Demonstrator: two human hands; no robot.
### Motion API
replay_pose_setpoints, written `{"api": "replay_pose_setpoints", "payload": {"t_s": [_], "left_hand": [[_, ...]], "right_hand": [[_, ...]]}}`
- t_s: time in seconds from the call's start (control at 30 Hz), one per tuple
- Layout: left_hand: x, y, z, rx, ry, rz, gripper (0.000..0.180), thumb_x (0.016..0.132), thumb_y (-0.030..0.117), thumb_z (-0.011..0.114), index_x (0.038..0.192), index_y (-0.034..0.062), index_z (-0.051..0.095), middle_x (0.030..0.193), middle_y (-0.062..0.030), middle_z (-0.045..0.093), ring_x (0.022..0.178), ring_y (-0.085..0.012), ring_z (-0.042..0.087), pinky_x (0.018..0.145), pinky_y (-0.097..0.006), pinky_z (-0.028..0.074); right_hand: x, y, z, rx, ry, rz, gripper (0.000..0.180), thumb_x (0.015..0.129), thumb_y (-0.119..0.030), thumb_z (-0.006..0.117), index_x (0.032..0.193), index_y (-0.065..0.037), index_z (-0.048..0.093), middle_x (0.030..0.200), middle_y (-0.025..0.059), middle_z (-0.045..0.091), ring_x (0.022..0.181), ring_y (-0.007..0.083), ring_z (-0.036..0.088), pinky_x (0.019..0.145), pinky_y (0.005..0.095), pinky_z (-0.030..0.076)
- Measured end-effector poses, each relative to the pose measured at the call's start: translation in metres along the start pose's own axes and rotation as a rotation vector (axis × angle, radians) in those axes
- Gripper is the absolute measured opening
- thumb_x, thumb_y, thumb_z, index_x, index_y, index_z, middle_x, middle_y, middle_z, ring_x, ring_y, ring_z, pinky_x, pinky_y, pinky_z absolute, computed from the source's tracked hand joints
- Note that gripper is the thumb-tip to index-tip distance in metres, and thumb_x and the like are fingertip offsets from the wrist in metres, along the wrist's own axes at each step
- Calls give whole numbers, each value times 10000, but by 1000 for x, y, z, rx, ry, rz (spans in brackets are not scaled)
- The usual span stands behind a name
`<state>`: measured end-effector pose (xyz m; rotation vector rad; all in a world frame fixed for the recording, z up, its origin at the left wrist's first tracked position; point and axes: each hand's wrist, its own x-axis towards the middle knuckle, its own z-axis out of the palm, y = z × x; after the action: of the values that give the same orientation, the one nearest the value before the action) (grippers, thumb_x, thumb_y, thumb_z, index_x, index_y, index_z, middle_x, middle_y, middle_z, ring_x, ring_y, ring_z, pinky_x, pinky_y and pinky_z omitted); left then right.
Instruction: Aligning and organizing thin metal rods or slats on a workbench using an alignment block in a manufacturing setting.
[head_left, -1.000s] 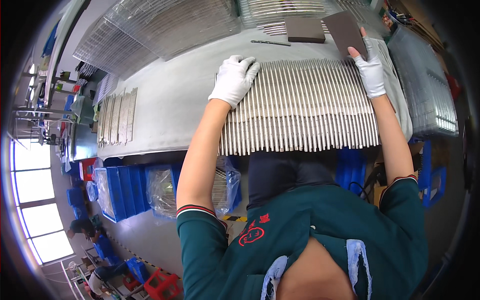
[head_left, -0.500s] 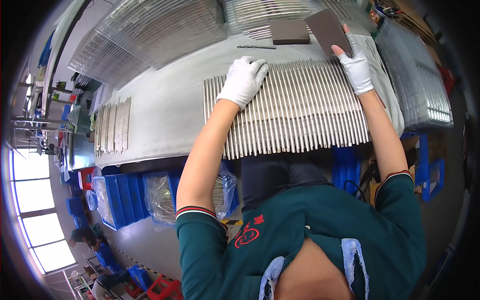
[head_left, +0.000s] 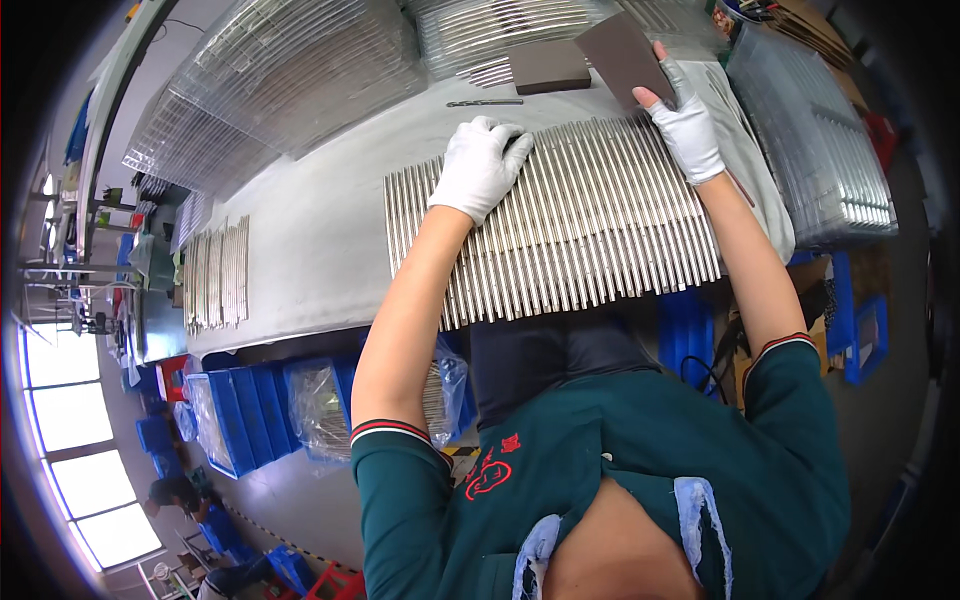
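A wide row of silver metal rods (head_left: 580,230) lies side by side along the table's near edge. My left hand (head_left: 478,165), in a white glove, rests on the left part of this row, its fingers curled down over the rods' far ends; the fingertips are hidden. At the row's far right, my right hand (head_left: 685,125) grips a brown rectangular block (head_left: 622,62) by its right edge. Thumb and fingertips of that glove are bare. A second brown block (head_left: 550,67) lies flat just left of the held one. Beyond my left hand lies a dark drill bit (head_left: 485,102).
Clear plastic trays (head_left: 300,75) are stacked at the far left, and more trays (head_left: 815,140) stand at the right. A smaller group of rods (head_left: 217,272) lies on the table's left end. Blue bins (head_left: 245,415) stand below the near edge.
The whole view has shifted slightly, so the table appears further left. My left hand sits a little further right along the rods. My right hand keeps hold of the brown block.
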<state>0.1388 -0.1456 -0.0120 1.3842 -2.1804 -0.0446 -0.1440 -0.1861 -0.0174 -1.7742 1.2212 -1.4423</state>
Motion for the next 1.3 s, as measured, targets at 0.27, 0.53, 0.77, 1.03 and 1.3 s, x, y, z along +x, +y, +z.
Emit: {"api": "replay_pose_setpoints", "payload": {"t_s": [0.27, 0.53, 0.77, 1.03, 1.3], "left_hand": [[22, 34, 35, -29, 35, 74, 376, 936, 375, 592, 1114, 61, 695, 1069, -200, 651, 996, -377, 608, 877, -467, 499], [45, 60, 54, -119, 64, 95, 304, 902, 341, 635, 952, 67, 756, 945, -177, 667, 897, -358, 623, 828, -446, 516], [45, 61, 53, -100, 38, 75, 282, 899, 335, 642, 931, 80, 758, 909, -159, 671, 882, -348, 624, 817, -446, 515], [46, 70, 44, -36, -51, 107, 337, 935, 341, 605, 1100, 66, 709, 1037, -172, 674, 987, -352, 626, 874, -436, 515], [51, 93, 60, -69, -52, 140, 385, 935, 370, 580, 949, 0, 686, 914, -208, 623, 883, -390, 619, 785, -503, 511]], "right_hand": [[1, -7, 1, 2, 0, 38, 710, 912, -226, 725, 1518, -114, 371, 1449, 76, 505, 1240, 137, 524, 1040, 272, 425], [1, 9, 6, 92, 53, -83, 688, 904, -237, 729, 1504, -156, 402, 1365, 100, 587, 1173, 151, 584, 1001, 276, 451], [1, 5, 7, 73, 54, -53, 684, 903, -274, 727, 1502, -184, 410, 1298, 114, 631, 1128, 164, 612, 977, 280, 465], [2, 12, 4, -5, 63, -66, 698, 899, -283, 729, 1506, -184, 399, 1306, 122, 627, 1135, 178, 616, 970, 289, 473], [10, 10, 0, -11, -76, -22, 695, 917, -294, 698, 1521, -180, 374, 1380, 164, 570, 1244, 240, 558, 1051, 318, 417]]}}
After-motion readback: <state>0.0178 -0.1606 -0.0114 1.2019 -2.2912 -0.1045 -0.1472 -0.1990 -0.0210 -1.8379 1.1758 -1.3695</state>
